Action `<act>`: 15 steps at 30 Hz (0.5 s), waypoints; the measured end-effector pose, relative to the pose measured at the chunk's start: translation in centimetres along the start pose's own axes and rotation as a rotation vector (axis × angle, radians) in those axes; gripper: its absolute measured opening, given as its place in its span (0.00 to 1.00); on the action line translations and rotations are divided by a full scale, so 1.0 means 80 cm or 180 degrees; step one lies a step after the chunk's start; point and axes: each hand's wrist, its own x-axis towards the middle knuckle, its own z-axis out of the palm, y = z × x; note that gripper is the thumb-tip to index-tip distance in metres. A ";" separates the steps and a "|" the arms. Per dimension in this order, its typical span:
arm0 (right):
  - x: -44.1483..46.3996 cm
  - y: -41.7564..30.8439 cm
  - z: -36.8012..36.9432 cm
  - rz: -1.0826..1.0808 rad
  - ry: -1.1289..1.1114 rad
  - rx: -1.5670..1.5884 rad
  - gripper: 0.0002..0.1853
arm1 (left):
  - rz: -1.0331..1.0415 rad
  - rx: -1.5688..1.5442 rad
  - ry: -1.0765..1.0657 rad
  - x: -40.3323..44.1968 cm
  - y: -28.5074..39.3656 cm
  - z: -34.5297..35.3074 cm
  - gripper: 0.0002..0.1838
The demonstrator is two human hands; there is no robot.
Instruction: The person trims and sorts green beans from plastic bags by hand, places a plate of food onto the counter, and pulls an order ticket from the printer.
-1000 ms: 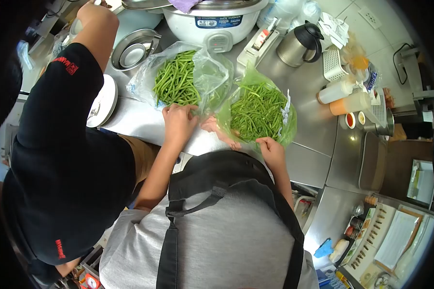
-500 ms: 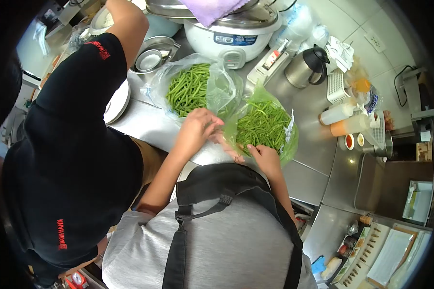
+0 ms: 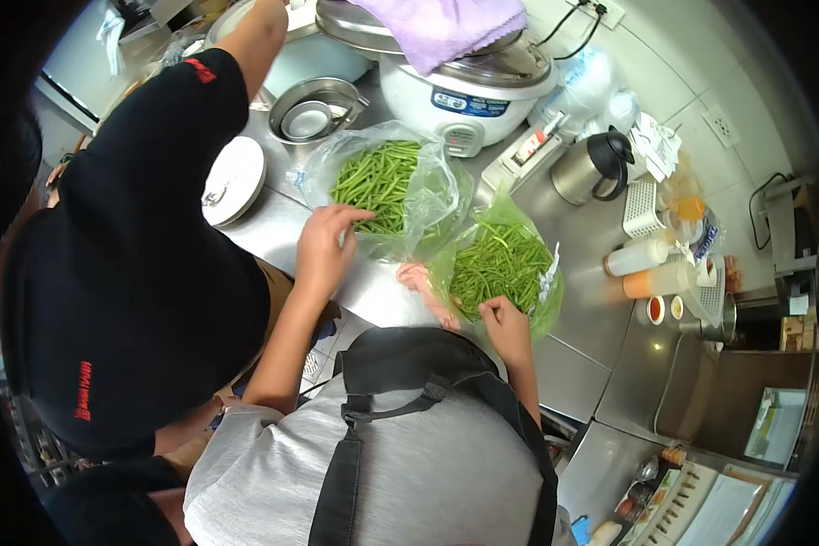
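Note:
Long green beans [image 3: 378, 182] fill an open clear plastic bag [image 3: 437, 196] on the steel counter. My left hand [image 3: 326, 244] is at the near left edge of that bag, fingers stretched toward the beans, with nothing visible in them. To the right, a green plastic bag [image 3: 548, 318] stands open with thinner-looking green bean pieces [image 3: 500, 268] in it. My right hand [image 3: 507, 326] is at this bag's near rim, thumb and fingers pinched together; whatever is between them is hidden. A crumpled pink item [image 3: 419, 280] lies between the bags.
A co-worker in a black shirt [image 3: 146, 264] stands close on my left, reaching forward. Behind the bags are a rice cooker [image 3: 464, 100], metal bowls [image 3: 314, 109] and a steel jug [image 3: 587, 168]. White plates [image 3: 237, 177] sit left; sauce bottles [image 3: 642, 257] stand right.
My left hand has moved left, from between the bags to the clear bag's near left side. My right hand stays at the green bag's rim. The camera view has shifted slightly.

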 end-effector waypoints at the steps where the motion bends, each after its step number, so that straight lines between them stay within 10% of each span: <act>1: 0.002 -0.005 -0.006 0.0011 0.0033 -0.0014 0.13 | 0.0070 0.0135 -0.0259 -0.003 0.002 0.006 0.23; 15: 0.182 -0.008 0.007 -0.0742 0.0307 -0.1360 0.17 | -0.0611 0.0580 -0.1127 0.011 0.028 -0.032 0.26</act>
